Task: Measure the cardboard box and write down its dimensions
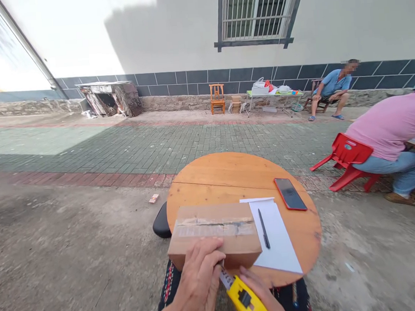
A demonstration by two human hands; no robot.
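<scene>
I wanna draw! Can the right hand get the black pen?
Not easily, I think: the right hand holds the yellow tape measure. Otherwise the way looks free, with the black pen uncovered on the paper.

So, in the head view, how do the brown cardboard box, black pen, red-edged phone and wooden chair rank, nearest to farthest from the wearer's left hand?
From the left hand:
1. Brown cardboard box, under its fingers
2. Black pen, on white paper right of the box
3. Red-edged phone, farther right on the round table
4. Wooden chair, far ahead near the wall
</scene>
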